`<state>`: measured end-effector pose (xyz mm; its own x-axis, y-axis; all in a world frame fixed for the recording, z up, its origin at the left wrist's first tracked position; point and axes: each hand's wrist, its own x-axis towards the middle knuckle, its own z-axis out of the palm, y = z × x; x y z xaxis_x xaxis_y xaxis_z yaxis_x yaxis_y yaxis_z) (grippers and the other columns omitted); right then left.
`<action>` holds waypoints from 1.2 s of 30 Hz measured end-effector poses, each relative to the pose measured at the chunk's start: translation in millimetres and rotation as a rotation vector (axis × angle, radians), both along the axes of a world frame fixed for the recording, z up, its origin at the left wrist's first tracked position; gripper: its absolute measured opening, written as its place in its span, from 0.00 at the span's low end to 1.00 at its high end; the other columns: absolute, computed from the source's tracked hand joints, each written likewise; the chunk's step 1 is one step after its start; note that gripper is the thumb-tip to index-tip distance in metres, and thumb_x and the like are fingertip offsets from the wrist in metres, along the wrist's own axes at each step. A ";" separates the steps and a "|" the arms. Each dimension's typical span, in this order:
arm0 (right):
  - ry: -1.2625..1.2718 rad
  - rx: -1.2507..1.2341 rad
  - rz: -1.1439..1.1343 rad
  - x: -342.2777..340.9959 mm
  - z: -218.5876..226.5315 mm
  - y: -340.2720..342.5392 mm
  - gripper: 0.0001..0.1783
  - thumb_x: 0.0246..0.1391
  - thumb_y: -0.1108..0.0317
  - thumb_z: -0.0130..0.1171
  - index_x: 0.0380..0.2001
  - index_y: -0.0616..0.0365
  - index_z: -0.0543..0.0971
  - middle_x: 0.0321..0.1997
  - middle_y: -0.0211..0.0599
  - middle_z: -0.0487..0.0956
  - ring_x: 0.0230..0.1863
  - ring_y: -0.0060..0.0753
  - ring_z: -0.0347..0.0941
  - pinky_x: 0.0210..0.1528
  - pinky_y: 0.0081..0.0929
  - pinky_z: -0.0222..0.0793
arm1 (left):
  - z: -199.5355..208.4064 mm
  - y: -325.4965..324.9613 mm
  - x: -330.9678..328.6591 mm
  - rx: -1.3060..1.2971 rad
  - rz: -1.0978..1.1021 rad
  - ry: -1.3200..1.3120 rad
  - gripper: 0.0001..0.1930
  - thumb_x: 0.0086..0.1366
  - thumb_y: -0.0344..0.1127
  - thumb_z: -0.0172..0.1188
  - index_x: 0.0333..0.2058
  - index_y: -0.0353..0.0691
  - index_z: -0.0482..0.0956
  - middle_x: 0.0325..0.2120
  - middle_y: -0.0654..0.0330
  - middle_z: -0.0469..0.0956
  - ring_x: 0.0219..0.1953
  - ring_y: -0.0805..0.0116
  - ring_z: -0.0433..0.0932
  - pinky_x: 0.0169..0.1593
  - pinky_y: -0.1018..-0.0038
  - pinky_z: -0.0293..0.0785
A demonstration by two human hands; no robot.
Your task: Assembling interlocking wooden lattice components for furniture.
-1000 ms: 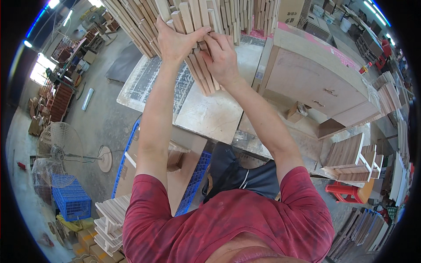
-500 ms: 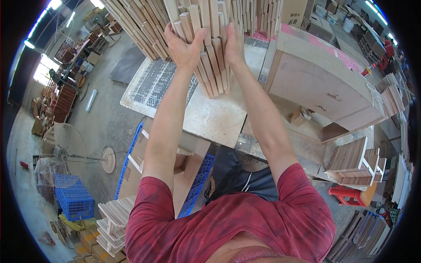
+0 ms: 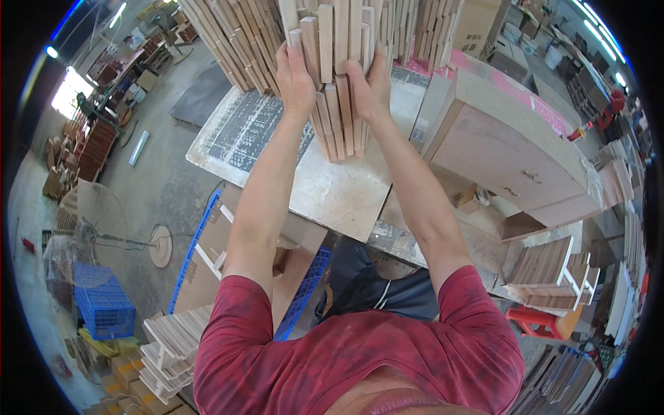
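A tall stack of narrow pale wooden strips (image 3: 342,45) stands on the worktable (image 3: 339,197) in front of me, its strips staggered in height. My left hand (image 3: 297,84) presses against the stack's left side, fingers reaching up along the wood. On the opposite side my right hand (image 3: 371,86) holds the stack, its thumb over the front strips and its fingers along the side. Between them the two hands squeeze the strips together. The lower ends of the strips rest on the pale board of the table. Parts of the fingers are hidden behind the wood.
More upright strips (image 3: 238,48) stand behind and left of the stack. A wooden cabinet-like box (image 3: 512,149) stands on the right. A standing fan (image 3: 93,225) and a blue crate (image 3: 104,301) are on the left floor. A red stool (image 3: 536,323) stands at the lower right.
My right thumb has come round onto the front of the strips. My left hand has shifted along the left side, its thumb no longer sticking out in front. The whole view has moved slightly.
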<state>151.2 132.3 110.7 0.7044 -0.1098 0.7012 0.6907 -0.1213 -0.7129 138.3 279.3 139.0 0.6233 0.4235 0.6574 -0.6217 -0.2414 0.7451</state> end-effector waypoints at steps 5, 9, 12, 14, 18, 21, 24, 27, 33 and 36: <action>0.147 -0.003 0.018 1.4 -10.3 -3.1 0.44 0.68 0.43 0.49 0.69 0.74 0.59 0.71 0.64 0.63 0.74 0.56 0.56 0.75 0.40 0.48 | -1.2 34.5 2.5 -0.373 -0.344 0.253 0.36 0.79 0.61 0.35 0.68 0.35 0.63 0.57 0.52 0.76 0.58 0.64 0.73 0.62 0.70 0.65; 0.221 0.041 0.023 12.0 -15.6 -3.8 0.41 0.72 0.43 0.41 0.68 0.74 0.61 0.71 0.61 0.65 0.75 0.55 0.56 0.76 0.39 0.47 | 18.5 53.3 18.5 -0.140 -0.469 0.275 0.34 0.78 0.60 0.40 0.66 0.36 0.68 0.57 0.54 0.77 0.55 0.70 0.74 0.56 0.72 0.68; 0.214 0.053 0.077 5.9 -11.3 6.4 0.40 0.73 0.44 0.39 0.68 0.74 0.62 0.71 0.60 0.65 0.74 0.54 0.57 0.75 0.38 0.47 | -2.1 58.6 29.9 -0.191 -0.487 0.282 0.37 0.77 0.63 0.39 0.64 0.33 0.70 0.60 0.51 0.75 0.60 0.64 0.72 0.62 0.70 0.66; 0.175 0.024 0.048 8.6 -11.6 -5.8 0.39 0.73 0.44 0.38 0.68 0.74 0.62 0.70 0.60 0.66 0.73 0.54 0.58 0.75 0.38 0.48 | -4.1 24.3 22.4 -0.062 -0.303 0.279 0.39 0.77 0.64 0.37 0.64 0.29 0.69 0.62 0.48 0.72 0.65 0.58 0.68 0.69 0.68 0.59; 0.079 0.047 0.021 -2.8 -2.9 10.2 0.38 0.74 0.45 0.35 0.67 0.73 0.62 0.67 0.59 0.69 0.71 0.54 0.61 0.73 0.38 0.51 | -15.0 31.1 31.3 -0.057 -0.279 0.035 0.39 0.78 0.63 0.36 0.62 0.28 0.70 0.61 0.43 0.73 0.66 0.52 0.68 0.68 0.68 0.60; 0.100 0.002 -0.011 -2.3 -3.6 4.6 0.38 0.74 0.45 0.34 0.68 0.72 0.61 0.68 0.59 0.68 0.71 0.54 0.61 0.73 0.38 0.51 | -14.8 15.5 26.5 -0.106 -0.172 0.086 0.38 0.78 0.62 0.35 0.60 0.28 0.71 0.61 0.42 0.72 0.66 0.52 0.68 0.68 0.67 0.59; 0.171 -0.013 0.010 -5.0 -3.0 0.4 0.40 0.74 0.43 0.32 0.69 0.72 0.60 0.70 0.59 0.66 0.73 0.53 0.58 0.74 0.37 0.48 | -11.8 8.6 22.0 -0.086 -0.095 0.130 0.39 0.78 0.63 0.32 0.59 0.28 0.71 0.61 0.41 0.72 0.65 0.51 0.69 0.68 0.66 0.59; 0.121 0.017 0.013 14.0 -17.3 4.1 0.43 0.74 0.39 0.30 0.70 0.71 0.59 0.73 0.56 0.63 0.74 0.50 0.56 0.75 0.35 0.46 | -22.6 34.7 31.1 -0.154 -0.251 0.097 0.40 0.78 0.63 0.30 0.62 0.28 0.68 0.62 0.39 0.70 0.66 0.48 0.67 0.69 0.65 0.57; 0.387 0.304 0.279 14.8 -28.6 -2.4 0.46 0.72 0.32 0.27 0.75 0.61 0.54 0.78 0.41 0.58 0.78 0.39 0.50 0.78 0.33 0.39 | -91.9 -3.3 -2.5 -0.035 -0.029 0.115 0.40 0.78 0.62 0.33 0.68 0.28 0.60 0.65 0.44 0.67 0.68 0.53 0.63 0.71 0.65 0.54; 0.375 0.287 0.296 10.4 -29.7 -8.4 0.46 0.72 0.34 0.27 0.75 0.65 0.51 0.79 0.43 0.53 0.79 0.40 0.46 0.78 0.33 0.38 | -87.8 -14.5 4.4 -0.079 -0.039 0.171 0.40 0.78 0.62 0.33 0.67 0.26 0.62 0.63 0.39 0.68 0.66 0.47 0.65 0.69 0.65 0.56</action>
<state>161.6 123.9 81.0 0.9298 -0.0184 0.3677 0.3583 0.2745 -0.8923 142.7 264.8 51.2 0.7401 0.4430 0.5059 -0.4917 -0.1566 0.8566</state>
